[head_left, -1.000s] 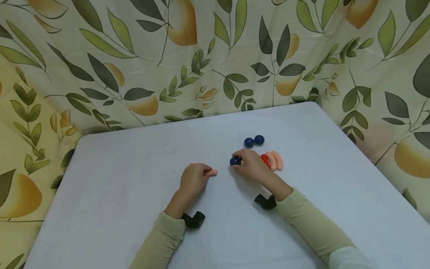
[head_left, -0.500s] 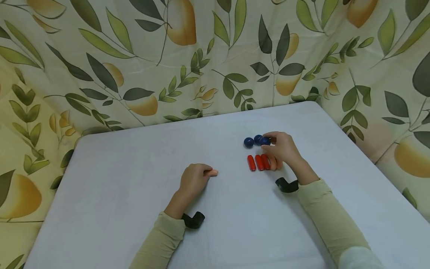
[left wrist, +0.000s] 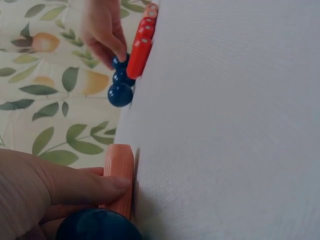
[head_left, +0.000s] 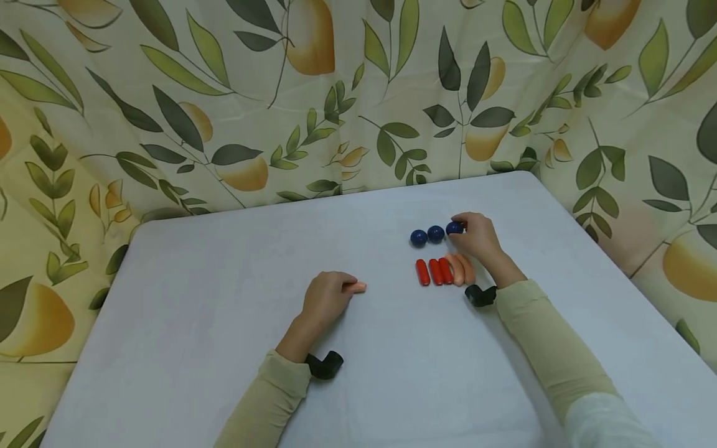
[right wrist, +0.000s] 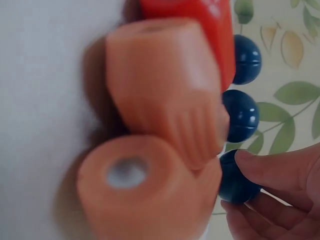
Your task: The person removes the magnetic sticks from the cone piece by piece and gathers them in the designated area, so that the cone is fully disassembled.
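Observation:
In the head view my left hand (head_left: 327, 297) rests low over the white table at left of centre. It pinches a peach plastic rod (left wrist: 120, 167) between thumb and fingers. A dark blue ball (left wrist: 98, 226) sits close by that hand in the left wrist view; the head view hides it. My right hand (head_left: 479, 236) pinches a blue ball (right wrist: 237, 177) at the right end of a row. Two more blue balls (head_left: 419, 238) stand to its left. Nearer to me lie three red rods (head_left: 422, 272) and two curved peach rods (right wrist: 145, 175), one showing a metal tip.
The white table (head_left: 224, 298) has its far edge along a leaf-and-fruit patterned curtain (head_left: 313, 112), which also hangs at both sides. A black wrist-worn device (head_left: 326, 365) juts from the left wrist, another black device (head_left: 480, 295) from the right.
My right hand has carried the blue ball rightward and away from me, to the end beside the other two balls. The left hand has stayed in place with the peach rod.

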A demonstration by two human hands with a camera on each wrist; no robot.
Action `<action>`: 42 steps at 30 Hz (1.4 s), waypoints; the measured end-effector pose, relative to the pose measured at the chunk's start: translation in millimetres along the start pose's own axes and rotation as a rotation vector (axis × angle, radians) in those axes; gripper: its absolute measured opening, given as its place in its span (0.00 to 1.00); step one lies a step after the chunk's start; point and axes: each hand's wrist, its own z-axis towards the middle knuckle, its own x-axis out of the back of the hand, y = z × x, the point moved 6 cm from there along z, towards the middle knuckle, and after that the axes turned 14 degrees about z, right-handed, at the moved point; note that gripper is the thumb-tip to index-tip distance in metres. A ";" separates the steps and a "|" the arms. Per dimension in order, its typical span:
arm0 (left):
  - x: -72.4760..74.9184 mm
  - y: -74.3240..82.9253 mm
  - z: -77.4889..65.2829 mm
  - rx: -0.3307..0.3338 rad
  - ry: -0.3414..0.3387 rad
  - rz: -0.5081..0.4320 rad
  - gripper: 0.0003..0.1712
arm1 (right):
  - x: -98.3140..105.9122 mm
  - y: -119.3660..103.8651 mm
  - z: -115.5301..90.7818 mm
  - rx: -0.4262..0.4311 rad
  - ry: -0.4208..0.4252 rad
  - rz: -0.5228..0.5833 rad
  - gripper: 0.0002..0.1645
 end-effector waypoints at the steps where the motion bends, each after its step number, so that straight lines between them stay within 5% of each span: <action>1: -0.2 0.4 0.3 -0.001 -0.004 0.002 0.14 | -0.6 2.3 1.5 -0.011 -0.006 -0.001 0.23; 16: 6.1 -0.4 -1.7 0.105 -0.092 0.068 0.20 | 0.6 -5.4 -4.7 -0.007 -0.001 -0.050 0.32; 22: 7.1 4.5 -2.1 0.033 -0.086 0.027 0.20 | -10.7 -31.0 -28.2 0.083 0.016 0.023 0.29; 31: 4.6 17.3 -3.8 -0.168 -0.148 0.084 0.16 | -77.8 -76.2 -68.8 0.350 -0.202 0.038 0.21; 38: 24.6 4.2 -8.5 -0.056 -0.339 0.179 0.23 | -116.9 -84.7 -78.7 0.287 -0.384 0.075 0.18; 42: 28.1 -8.6 -11.1 0.003 -0.426 0.149 0.24 | -128.8 -92.5 -82.2 0.294 -0.449 0.095 0.16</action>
